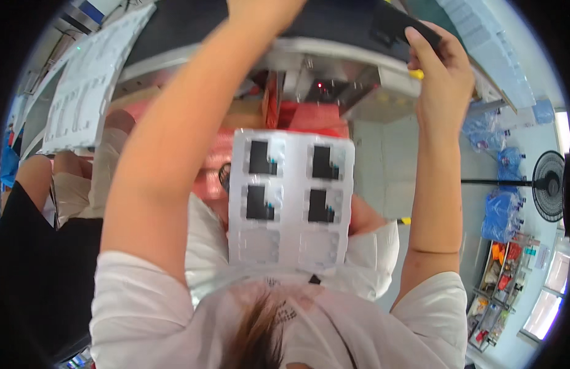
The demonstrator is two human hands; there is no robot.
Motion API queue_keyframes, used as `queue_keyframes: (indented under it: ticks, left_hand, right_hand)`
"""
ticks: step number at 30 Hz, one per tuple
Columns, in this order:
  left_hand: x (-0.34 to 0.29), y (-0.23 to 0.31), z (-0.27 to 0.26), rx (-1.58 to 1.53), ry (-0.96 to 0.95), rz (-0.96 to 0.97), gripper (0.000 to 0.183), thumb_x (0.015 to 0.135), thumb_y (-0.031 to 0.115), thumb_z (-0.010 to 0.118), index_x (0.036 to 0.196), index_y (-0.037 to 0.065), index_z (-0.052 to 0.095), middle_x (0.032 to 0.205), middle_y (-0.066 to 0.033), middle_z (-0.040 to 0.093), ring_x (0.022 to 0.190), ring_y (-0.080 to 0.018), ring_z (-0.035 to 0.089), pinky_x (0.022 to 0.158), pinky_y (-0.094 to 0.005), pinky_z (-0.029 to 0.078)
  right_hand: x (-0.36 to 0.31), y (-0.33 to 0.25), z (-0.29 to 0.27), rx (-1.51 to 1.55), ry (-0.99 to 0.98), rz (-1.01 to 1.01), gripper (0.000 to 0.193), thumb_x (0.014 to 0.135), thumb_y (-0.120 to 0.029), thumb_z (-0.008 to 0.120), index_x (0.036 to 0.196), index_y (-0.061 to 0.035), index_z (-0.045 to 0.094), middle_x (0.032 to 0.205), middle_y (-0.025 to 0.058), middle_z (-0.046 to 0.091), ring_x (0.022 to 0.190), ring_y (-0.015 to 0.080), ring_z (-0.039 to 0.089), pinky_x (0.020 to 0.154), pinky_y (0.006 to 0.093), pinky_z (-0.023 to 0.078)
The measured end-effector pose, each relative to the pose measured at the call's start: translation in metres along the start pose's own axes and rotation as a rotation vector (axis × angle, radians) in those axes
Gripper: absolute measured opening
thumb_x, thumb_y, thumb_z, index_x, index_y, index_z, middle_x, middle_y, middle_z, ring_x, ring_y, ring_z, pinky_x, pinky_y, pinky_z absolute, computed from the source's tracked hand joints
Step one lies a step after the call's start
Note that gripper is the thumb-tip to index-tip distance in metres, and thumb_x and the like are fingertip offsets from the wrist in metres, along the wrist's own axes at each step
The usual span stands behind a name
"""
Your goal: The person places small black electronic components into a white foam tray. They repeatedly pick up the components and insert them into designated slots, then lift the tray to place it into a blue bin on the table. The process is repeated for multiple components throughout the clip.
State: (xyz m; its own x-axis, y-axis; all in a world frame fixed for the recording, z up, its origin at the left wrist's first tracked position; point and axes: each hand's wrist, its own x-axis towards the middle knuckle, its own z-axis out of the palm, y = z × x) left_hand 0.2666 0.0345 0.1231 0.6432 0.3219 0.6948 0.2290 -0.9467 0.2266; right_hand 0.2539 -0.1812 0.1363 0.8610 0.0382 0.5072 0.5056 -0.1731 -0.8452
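My right hand is raised at the upper right, its thumb and fingers closed on a flat black rectangular part. My left arm reaches forward over the dark worktop. Only the back of my left hand shows at the top edge; its fingers are out of the picture. On my lap rests a white plastic tray with two columns of shaped pockets. Several flat black parts, such as the far left one, lie in its far and middle rows. The nearest row shows bare pockets.
Another white tray stands tilted at the left. Beside it sits another person in black clothing. A metal box with a red light is under the worktop's edge. At the right are a black fan, blue-wrapped bottles and a loaded shelf.
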Motion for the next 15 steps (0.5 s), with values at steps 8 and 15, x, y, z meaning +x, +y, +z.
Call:
queue_keyframes:
  ticks: [8, 15]
  left_hand:
    - [0.012, 0.036, 0.064, 0.004, -0.233, -0.131, 0.033, 0.084, 0.030, 0.060, 0.101, 0.002, 0.064, 0.109, -0.0200, 0.059, 0.102, -0.0351, 0.055, 0.085, -0.0465, 0.044]
    - [-0.053, 0.010, -0.013, -0.763, 0.011, -0.002, 0.023, 0.080, 0.015, 0.066, 0.094, -0.003, 0.063, 0.084, -0.0165, 0.066, 0.077, -0.0226, 0.063, 0.072, -0.0316, 0.049]
  right_hand:
    - [-0.185, 0.011, -0.072, -0.162, -0.859, 0.580, 0.028, 0.074, -0.005, 0.068, 0.102, -0.0023, 0.063, 0.090, 0.0084, 0.065, 0.079, 0.0147, 0.058, 0.070, 0.0272, 0.046]
    - [-0.326, 0.042, -0.080, -0.468, -0.716, 0.285, 0.050, 0.073, -0.005, 0.067, 0.121, -0.0048, 0.053, 0.115, 0.0154, 0.050, 0.100, 0.0340, 0.050, 0.086, 0.0428, 0.042]
